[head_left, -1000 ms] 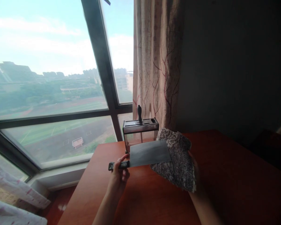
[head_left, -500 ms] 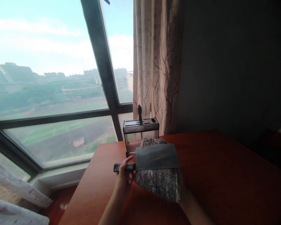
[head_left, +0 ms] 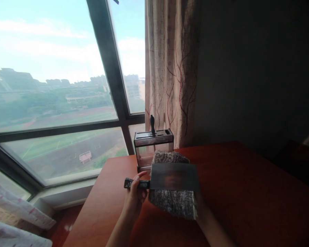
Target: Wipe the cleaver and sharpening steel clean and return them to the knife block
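My left hand (head_left: 136, 195) is closed round the black handle (head_left: 137, 184) of a cleaver, its thumb along the top. The broad grey blade (head_left: 175, 176) points right, level across the view, with a dim reddish reflection in it. Behind the blade lies a fuzzy grey cloth (head_left: 173, 203), showing above and below it. My right hand (head_left: 201, 206) is at the cloth's right edge, holding it from behind; its fingers are hidden by the cloth and blade. Just beyond stands a clear-sided knife block (head_left: 154, 139) with one black-handled tool (head_left: 152, 125) upright in its top.
A reddish-brown wooden table (head_left: 103, 209) lies under my hands. Past its far left edge are a large window (head_left: 54, 132) and a sill (head_left: 67, 195). A patterned curtain (head_left: 172, 68) hangs behind the knife block, and a dark wall (head_left: 247, 68) rises at the right.
The cleaver's blade has tipped and sunk slightly at its right end, and a reflection now shows in it. More cloth shows above the blade. Both hands keep their hold.
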Tool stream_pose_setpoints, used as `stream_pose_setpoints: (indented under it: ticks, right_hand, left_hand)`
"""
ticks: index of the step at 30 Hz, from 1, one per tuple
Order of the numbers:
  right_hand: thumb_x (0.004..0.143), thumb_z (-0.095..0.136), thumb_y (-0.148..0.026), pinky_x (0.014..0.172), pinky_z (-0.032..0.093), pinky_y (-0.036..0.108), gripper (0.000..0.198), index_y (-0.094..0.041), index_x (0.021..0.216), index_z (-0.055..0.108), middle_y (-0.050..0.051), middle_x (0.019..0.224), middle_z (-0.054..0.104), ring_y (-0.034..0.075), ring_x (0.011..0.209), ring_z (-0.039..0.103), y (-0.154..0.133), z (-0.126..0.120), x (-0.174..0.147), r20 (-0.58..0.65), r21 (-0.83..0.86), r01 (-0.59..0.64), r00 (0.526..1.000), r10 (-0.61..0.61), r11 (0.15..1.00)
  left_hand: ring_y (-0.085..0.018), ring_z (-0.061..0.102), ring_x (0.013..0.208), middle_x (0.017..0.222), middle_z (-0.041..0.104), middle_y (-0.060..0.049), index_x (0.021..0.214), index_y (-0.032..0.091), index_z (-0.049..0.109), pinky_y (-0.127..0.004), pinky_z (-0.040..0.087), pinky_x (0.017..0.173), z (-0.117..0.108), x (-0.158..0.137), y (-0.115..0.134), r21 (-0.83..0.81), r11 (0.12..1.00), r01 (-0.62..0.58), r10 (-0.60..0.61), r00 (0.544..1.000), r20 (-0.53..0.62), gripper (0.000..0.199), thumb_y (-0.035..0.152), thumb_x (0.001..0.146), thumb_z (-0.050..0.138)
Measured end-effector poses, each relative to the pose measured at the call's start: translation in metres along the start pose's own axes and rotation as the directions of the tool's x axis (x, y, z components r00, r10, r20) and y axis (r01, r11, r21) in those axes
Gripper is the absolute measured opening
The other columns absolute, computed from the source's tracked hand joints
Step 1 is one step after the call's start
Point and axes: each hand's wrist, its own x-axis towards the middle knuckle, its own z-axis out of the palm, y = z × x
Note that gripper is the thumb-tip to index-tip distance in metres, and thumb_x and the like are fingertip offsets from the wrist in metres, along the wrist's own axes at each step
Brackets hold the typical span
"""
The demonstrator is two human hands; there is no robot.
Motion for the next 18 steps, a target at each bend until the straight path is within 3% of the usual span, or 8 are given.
stream_pose_setpoints:
  ticks: [4, 9, 13, 18]
  right_hand:
    - [0.082, 0.058, -0.043, 0.09, 0.051, 0.046, 0.036, -0.021, 0.108, 0.068, 0.006, 0.091, 0.075, 0.029, 0.099, 0.066, -0.01, 0.0, -0.004, 0.021, 0.119, -0.068, 0.998, 0.066, 0.991]
    - [0.079, 0.057, -0.049, 0.094, 0.049, 0.043, 0.038, -0.02, 0.1, 0.072, 0.006, 0.094, 0.075, 0.027, 0.099, 0.067, -0.025, -0.004, -0.002, -0.026, 0.228, -0.032, 0.999, 0.039, 0.973]
    - [0.081, 0.054, -0.047, 0.095, 0.048, 0.045, 0.035, -0.022, 0.097, 0.072, 0.005, 0.096, 0.075, 0.026, 0.101, 0.066, -0.031, -0.011, 0.001, -0.073, 0.257, 0.012, 0.997, 0.007, 0.966]
    - [0.081, 0.051, -0.053, 0.096, 0.047, 0.05, 0.043, -0.022, 0.104, 0.07, 0.006, 0.099, 0.074, 0.028, 0.106, 0.064, -0.032, -0.018, 0.006, -0.129, 0.204, 0.106, 0.988, -0.08, 0.973]
  left_hand:
    - [-0.004, 0.031, 0.032, 0.036, 0.04, 0.008, 0.1, 0.016, 0.068, -0.016, 0.019, 0.034, -0.008, 0.006, 0.008, -0.041, 0.996, -0.075, 0.073, 0.996, -0.05, 0.038, 0.046, 0.077, 0.062]
    - [-0.005, 0.042, 0.036, 0.042, 0.05, 0.005, 0.093, 0.015, 0.069, -0.015, 0.028, 0.036, -0.017, 0.011, 0.01, -0.029, 0.992, -0.126, 0.123, 0.986, -0.112, 0.034, 0.044, 0.076, 0.063]
    - [-0.015, 0.065, 0.056, 0.067, 0.068, -0.004, 0.103, 0.014, 0.066, -0.024, 0.052, 0.055, -0.016, 0.013, 0.003, 0.008, 1.0, -0.023, 0.024, 0.993, -0.118, 0.039, 0.043, 0.077, 0.061]
    - [-0.02, 0.072, 0.076, 0.084, 0.073, -0.008, 0.113, 0.018, 0.063, -0.031, 0.057, 0.075, -0.006, 0.007, -0.003, -0.142, 0.979, 0.143, -0.147, 0.989, -0.017, 0.036, 0.035, 0.082, 0.06]
